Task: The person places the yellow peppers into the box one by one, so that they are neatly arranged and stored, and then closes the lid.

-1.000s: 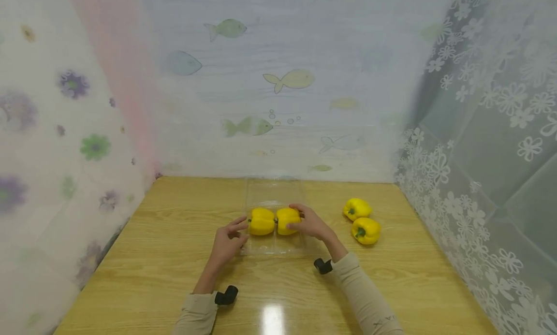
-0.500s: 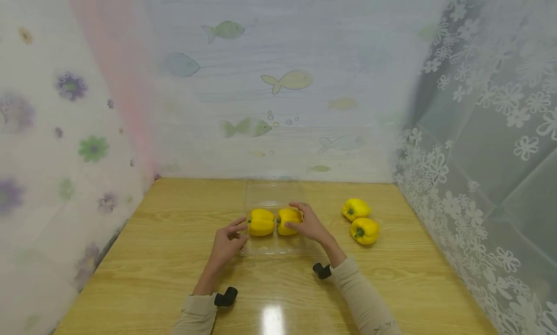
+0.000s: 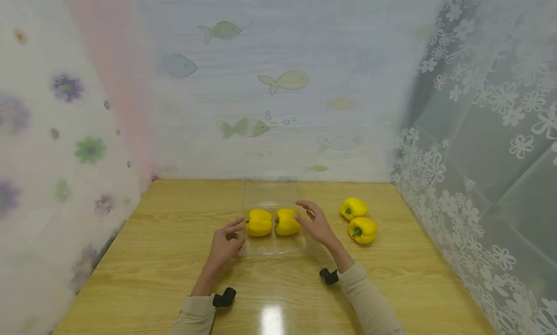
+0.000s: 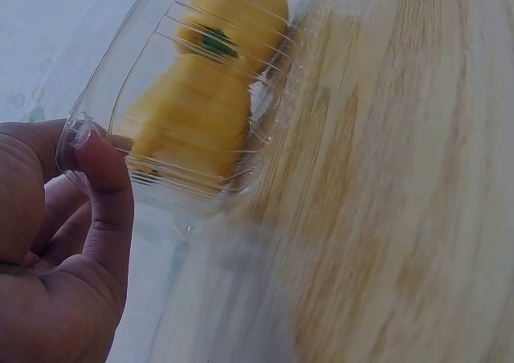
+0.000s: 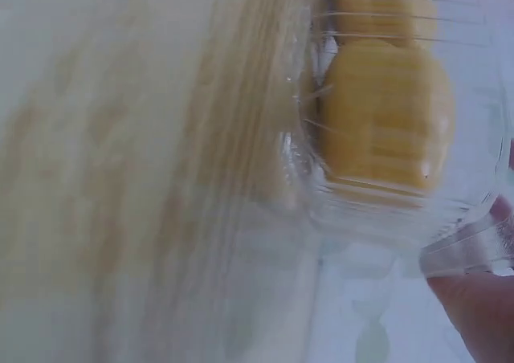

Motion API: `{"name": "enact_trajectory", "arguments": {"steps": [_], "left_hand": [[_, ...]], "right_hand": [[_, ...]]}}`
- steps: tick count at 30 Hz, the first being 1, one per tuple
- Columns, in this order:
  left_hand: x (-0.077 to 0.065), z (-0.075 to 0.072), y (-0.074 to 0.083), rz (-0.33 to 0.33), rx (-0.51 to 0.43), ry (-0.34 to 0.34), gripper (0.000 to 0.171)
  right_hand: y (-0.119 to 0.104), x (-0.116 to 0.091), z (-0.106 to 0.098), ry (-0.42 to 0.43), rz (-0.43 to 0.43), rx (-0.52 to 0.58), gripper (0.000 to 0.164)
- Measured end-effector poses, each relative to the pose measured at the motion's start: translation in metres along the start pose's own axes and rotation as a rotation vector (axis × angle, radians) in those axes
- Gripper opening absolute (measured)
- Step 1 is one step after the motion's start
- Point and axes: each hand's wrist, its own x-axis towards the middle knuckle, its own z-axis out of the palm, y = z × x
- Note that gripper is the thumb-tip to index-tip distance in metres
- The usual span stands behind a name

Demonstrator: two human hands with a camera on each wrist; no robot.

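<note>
A clear plastic hinged container point(image 3: 271, 249) lies on the table with its lid folded back. Two yellow bell peppers sit side by side in its near half, a left pepper point(image 3: 259, 224) and a right pepper point(image 3: 287, 222), both with green stems to the left. At the container's left edge my left hand point(image 3: 224, 245) pinches the rim between thumb and fingers, as the left wrist view shows. My right hand point(image 3: 320, 227) hovers by the right pepper, fingers spread and holding nothing. Through the clear wall point(image 5: 321, 210) the right wrist view shows a blurred pepper point(image 5: 385, 122).
Two more yellow bell peppers, a rear one point(image 3: 354, 209) and a front one point(image 3: 362, 230), lie on the wooden table point(image 3: 174, 214) to the right of the container. Printed curtains point(image 3: 278, 146) enclose the table at the back and both sides.
My right hand has let go of the right pepper and drawn back to the right. That pepper stays in the container. My left hand has kept its hold on the rim.
</note>
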Motion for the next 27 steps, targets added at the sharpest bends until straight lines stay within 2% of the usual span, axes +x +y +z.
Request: {"name": "enact_trajectory", "arguments": {"steps": [3, 6, 12, 15, 19, 27], "left_hand": [[0.0, 0.0, 0.0, -0.007, -0.002, -0.004, 0.032], [-0.001, -0.001, 0.004, -0.017, -0.011, -0.015, 0.033], [-0.008, -0.004, 0.023, -0.036, -0.038, -0.039, 0.033], [-0.008, -0.003, 0.022, -0.034, -0.037, -0.039, 0.033], [-0.005, -0.002, 0.01, -0.016, -0.037, -0.019, 0.033], [-0.002, -0.001, 0.0, 0.004, -0.015, -0.01, 0.031]], "right_hand": [[0.002, -0.004, -0.004, 0.04, 0.024, 0.064, 0.043], [-0.007, -0.011, -0.01, 0.05, 0.056, 0.095, 0.045], [-0.028, -0.021, -0.019, 0.015, 0.075, 0.072, 0.046], [-0.029, -0.024, -0.023, -0.002, 0.089, 0.061, 0.047], [-0.025, -0.027, -0.03, -0.028, 0.111, 0.038, 0.047], [0.014, -0.032, -0.045, 0.005, 0.099, -0.04, 0.049]]}}
